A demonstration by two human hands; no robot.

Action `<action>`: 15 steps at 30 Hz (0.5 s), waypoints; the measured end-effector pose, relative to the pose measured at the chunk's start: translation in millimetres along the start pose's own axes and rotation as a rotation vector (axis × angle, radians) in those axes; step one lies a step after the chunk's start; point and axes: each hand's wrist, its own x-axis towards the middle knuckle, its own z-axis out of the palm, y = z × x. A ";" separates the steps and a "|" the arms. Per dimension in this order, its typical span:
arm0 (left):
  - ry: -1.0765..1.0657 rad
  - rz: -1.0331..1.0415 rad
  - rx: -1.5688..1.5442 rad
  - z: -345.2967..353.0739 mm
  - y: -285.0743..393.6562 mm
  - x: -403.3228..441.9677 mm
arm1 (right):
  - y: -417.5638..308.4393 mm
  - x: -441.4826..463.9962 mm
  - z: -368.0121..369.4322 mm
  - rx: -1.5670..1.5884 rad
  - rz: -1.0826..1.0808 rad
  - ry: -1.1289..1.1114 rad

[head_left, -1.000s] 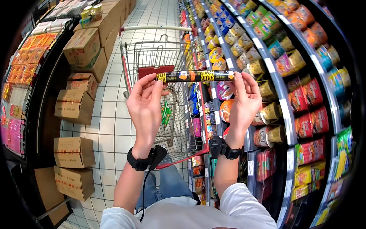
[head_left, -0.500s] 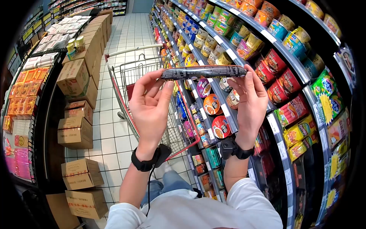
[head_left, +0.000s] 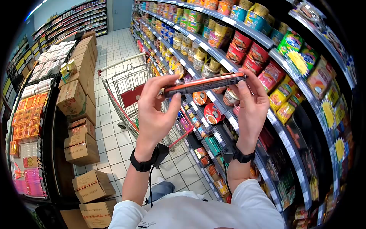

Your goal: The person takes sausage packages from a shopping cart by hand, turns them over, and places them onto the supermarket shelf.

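Observation:
Between my two hands I hold a long, thin dark packet (head_left: 206,84) with fine print and an orange-red upper surface, seen nearly edge-on. My left hand (head_left: 155,108) is closed on its left end, thumb below and fingers above. At the other end my right hand (head_left: 251,105) pinches it between thumb and fingers. The packet tilts, its right end higher. Both wrists wear black straps with small devices. Behind the packet are shelves (head_left: 225,110) with instant noodle tubs, among them a red-lidded tub (head_left: 212,114).
A wire shopping cart (head_left: 108,91) with red trim stands ahead on the tiled floor (head_left: 108,131). Along the left are stacked cardboard boxes (head_left: 82,149) and a low display rack (head_left: 38,147) of orange and pink packs. Tall shelves with red tubs (head_left: 239,45) and yellow packets (head_left: 280,97) curve along the right.
The packet has turned from nearly level to tilted, its orange-red surface now showing. My left hand has dropped slightly. The view has shifted, bringing more of the far shelves in.

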 end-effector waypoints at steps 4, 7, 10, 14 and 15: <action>-0.264 -0.061 0.108 29.4 32.1 -31.8 | -38.8 -46.6 -33.5 -0.070 0.041 0.055; -0.389 -0.117 0.144 54.0 55.2 -54.8 | -69.8 -76.7 -61.4 -0.116 0.062 0.123; -0.480 0.071 0.207 78.9 79.7 -68.7 | -105.0 -104.8 -77.7 -0.118 0.078 0.143; -0.517 0.097 -0.011 109.2 114.5 -92.9 | -149.2 -140.1 -87.6 -0.305 0.110 0.068; -0.530 0.101 -0.021 112.3 123.6 -97.1 | -158.8 -146.8 -87.6 -0.312 0.104 0.082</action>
